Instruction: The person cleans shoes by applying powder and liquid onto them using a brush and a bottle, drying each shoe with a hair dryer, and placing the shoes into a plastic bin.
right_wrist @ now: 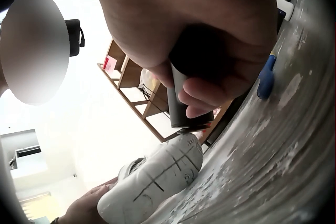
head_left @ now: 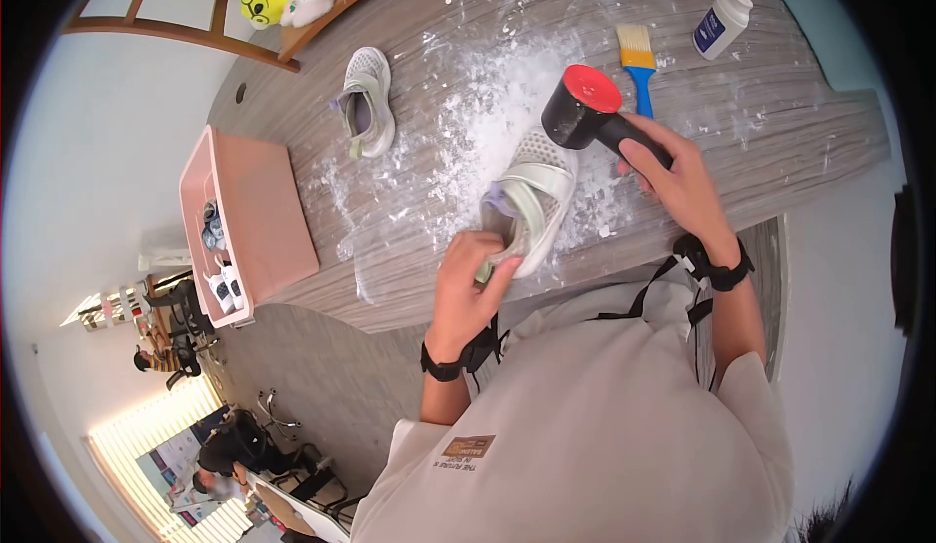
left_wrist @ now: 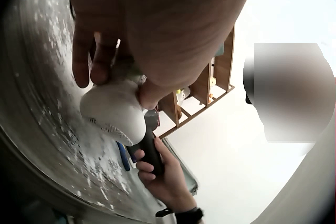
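Note:
A pale grey-green shoe (head_left: 531, 197) with white straps and a perforated toe is held over the white-dusted table, its toe pointing away from me. My left hand (head_left: 470, 285) pinches it at the heel, thumb on one side and fingers at the opening. My right hand (head_left: 673, 173) grips the handle of a black hair dryer (head_left: 575, 114) with a red round end. The dryer's head is close over the shoe's toe. In the right wrist view, the shoe's white sole (right_wrist: 157, 179) shows dark grooves, just below the dryer (right_wrist: 181, 100).
White powder (head_left: 487, 104) covers much of the wood-grain table. A matching shoe (head_left: 369, 104) stands at the left. Near the dryer lies a blue-handled brush (head_left: 638, 60); a white bottle (head_left: 722, 25) is beyond. A pink bin (head_left: 268, 202) holding shoes stands at the left edge. People sit in the background.

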### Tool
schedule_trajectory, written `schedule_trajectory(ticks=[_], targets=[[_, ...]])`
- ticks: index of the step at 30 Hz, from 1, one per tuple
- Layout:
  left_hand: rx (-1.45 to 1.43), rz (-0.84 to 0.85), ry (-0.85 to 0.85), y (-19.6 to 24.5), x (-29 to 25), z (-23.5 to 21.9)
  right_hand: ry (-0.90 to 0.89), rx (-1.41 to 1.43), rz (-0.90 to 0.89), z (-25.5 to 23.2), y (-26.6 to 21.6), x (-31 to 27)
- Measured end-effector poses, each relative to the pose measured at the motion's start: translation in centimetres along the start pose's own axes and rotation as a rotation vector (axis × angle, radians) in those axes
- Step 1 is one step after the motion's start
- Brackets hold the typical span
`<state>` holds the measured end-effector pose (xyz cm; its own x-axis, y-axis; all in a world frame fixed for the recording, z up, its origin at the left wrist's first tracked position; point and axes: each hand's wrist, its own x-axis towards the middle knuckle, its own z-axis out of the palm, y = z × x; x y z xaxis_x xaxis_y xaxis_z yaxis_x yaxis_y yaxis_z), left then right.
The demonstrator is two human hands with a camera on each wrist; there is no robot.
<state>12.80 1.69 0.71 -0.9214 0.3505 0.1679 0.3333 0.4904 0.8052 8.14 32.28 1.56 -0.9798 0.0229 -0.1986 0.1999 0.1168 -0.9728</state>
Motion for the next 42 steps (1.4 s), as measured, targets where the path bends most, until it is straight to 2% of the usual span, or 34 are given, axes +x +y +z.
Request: schedule_trajectory(ticks=[1, 4, 7, 13, 16, 19, 23, 29, 33, 39, 42], targets=[[0.111, 0.091, -0.009, 0.4, 0.1, -0.2, -0.003, -0.043, -0.017, 0.1, 0.1, 0.0], [0.246, 0.143, -0.042, 1.5, 0.3, -0.1, 0.029, -0.153, -0.173, 0.6, 0.6, 0.1], [0.316, 0.172, -0.052, 1.4, 0.1, 0.3, 0.023, -0.192, -0.204, 0.5, 0.0, 0.0], [0.571, 0.416, -0.054, 2.6, 0.3, 0.5, -0.047, -0.320, -0.215, 0.6, -3.6, 0.7], [0.748, 0.473, -0.094, 2.9, 0.1, 0.2, -0.002, -0.340, -0.518, 1.9, -3.4, 0.9], [0.799, 0.503, -0.113, 3.2, 0.1, -0.1, -0.086, -0.511, -0.589, 2.4, -4.4, -0.2], [0.778, 0.463, -0.139, 2.8, -0.1, -0.2, -0.199, -0.612, -0.513, 2.3, -5.4, -1.5], [0.753, 0.438, -0.141, 2.1, -0.5, -0.2, -0.016, -0.572, -0.529, 0.0, -4.8, -0.8], [0.718, 0.418, -0.130, 2.3, -0.5, -0.5, -0.036, -0.518, -0.179, -2.5, -5.7, -2.1], [0.533, 0.410, -0.080, 1.3, -0.5, -0.2, 0.171, -0.284, -0.211, -3.1, -3.0, -3.7], [0.510, 0.395, -0.043, 1.3, -0.4, 0.0, 0.107, -0.210, -0.214, -1.1, -2.8, -3.9]])
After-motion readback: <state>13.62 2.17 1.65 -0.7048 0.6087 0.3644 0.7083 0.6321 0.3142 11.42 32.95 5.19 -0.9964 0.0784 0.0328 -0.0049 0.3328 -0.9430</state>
